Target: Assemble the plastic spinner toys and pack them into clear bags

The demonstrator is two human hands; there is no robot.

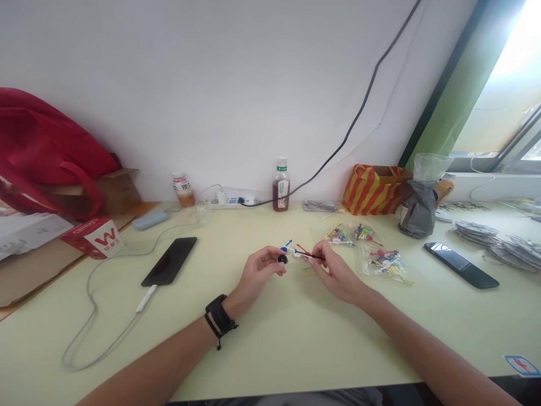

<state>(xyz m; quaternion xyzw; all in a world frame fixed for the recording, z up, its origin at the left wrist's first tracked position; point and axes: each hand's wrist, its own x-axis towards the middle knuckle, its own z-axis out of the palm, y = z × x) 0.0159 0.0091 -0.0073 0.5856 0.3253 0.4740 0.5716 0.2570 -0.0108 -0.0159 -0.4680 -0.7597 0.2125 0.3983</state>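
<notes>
My left hand (262,267) pinches a small black disc (283,259) between thumb and fingers. A thin black arrow pointer (306,255) is gripped by my right hand (333,268), its free end reaching toward the disc. The two hands are close together but apart. Around the fingertips lie more small plastic arrows: a blue one (288,243), a red one (301,248) and a yellow one (310,274) on the table. Parts of these pieces are hidden behind the fingers.
Clear plastic bags of coloured arrows (384,264) lie to the right, before a dark phone (460,265) and stacked grey discs (477,230). A charging phone (169,261) is on the left. A drink bottle (281,186) stands by the wall, near a striped bag (367,192).
</notes>
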